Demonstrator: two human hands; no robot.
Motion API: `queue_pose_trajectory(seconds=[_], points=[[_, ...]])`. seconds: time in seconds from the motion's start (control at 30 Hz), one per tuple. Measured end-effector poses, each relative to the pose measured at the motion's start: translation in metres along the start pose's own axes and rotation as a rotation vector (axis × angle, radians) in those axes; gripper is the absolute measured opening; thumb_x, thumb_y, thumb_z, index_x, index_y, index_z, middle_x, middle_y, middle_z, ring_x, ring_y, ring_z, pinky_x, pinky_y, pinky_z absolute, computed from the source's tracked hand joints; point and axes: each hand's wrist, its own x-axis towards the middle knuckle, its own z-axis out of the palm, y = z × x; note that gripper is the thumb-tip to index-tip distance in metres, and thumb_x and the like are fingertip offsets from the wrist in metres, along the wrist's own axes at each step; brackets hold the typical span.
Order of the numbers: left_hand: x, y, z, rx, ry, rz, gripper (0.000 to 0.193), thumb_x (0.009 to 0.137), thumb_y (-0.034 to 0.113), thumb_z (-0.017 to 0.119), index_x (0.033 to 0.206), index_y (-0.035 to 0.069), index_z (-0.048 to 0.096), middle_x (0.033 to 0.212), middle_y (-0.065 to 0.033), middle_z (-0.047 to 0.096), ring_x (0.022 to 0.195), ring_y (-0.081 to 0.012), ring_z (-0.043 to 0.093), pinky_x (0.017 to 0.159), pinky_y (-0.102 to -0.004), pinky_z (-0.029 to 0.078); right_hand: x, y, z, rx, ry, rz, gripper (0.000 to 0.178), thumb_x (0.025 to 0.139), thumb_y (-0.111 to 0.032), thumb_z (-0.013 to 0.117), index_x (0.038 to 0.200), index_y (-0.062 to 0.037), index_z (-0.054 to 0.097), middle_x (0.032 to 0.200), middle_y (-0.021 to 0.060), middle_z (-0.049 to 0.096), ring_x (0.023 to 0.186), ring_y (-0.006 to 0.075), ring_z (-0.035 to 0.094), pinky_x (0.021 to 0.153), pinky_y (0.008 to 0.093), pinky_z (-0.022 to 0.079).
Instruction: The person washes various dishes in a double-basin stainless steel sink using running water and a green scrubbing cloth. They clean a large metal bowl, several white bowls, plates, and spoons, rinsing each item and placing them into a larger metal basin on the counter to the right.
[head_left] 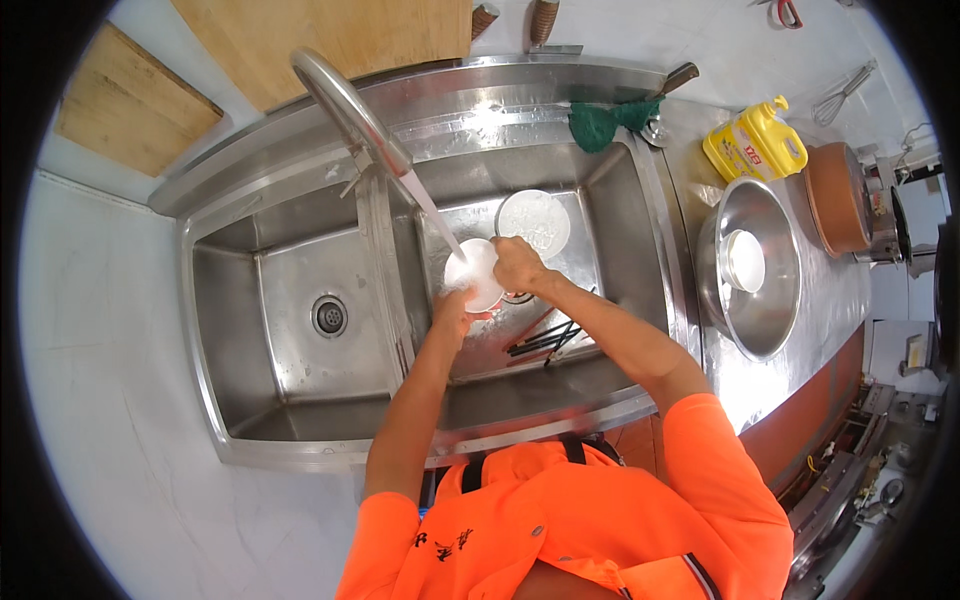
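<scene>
Over the right basin (628,225) I hold a white bowl (478,272) under running water. My left hand (457,307) grips its lower left side, the fingers curled beneath it. My right hand (518,264) is closed at the bowl's right rim; whether it also holds a cloth or sponge is hidden. Water from the curved faucet (355,108) falls into the bowl. Just behind my right hand, a second round white dish (535,222) with water in it rests in the basin. Several dark chopsticks (545,340) lie on the basin floor, nearer to me.
The left basin (310,270) has a drain. A green cloth (595,127) hangs on the back rim beside a dark-handled utensil (681,77). On the right counter stand a yellow jug (752,142), a steel bowl (712,262) holding white bowls (742,260), and a brown pot (838,198). Wooden boards (135,100) lean behind.
</scene>
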Motion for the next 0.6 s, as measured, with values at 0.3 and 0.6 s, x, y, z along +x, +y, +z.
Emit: queue_pose_trajectory(seconds=[0.3, 0.6], points=[[0.000, 0.070, 0.036, 0.813, -0.018, 0.327, 0.040, 0.080, 0.041, 0.062, 0.087, 0.002, 0.064, 0.078, -0.0086, 0.063, 0.073, -0.0214, 0.062, 0.064, -0.0332, 0.048, -0.030, -0.016, -0.034, 0.460, -0.116, 0.253, 0.028, 0.074, 0.002, 0.046, 0.100, 0.0104, 0.051, 0.074, 0.0250, 0.062, 0.054, 0.0306, 0.062, 0.043, 0.0412, 0.048], [0.014, 0.027, -0.022, 0.202, 0.093, -0.021, 0.046, 0.085, 0.038, 0.052, 0.115, 0.002, 0.048, 0.099, -0.0130, 0.053, 0.086, -0.0248, 0.057, 0.072, -0.0382, 0.050, -0.076, 0.048, 0.047, 1.933, -0.690, 0.667, 0.035, 0.088, -0.030, 0.040, 0.110, -0.0051, 0.053, 0.089, 0.0237, 0.063, 0.045, 0.0132, 0.050, 0.035, 0.0221, 0.035]])
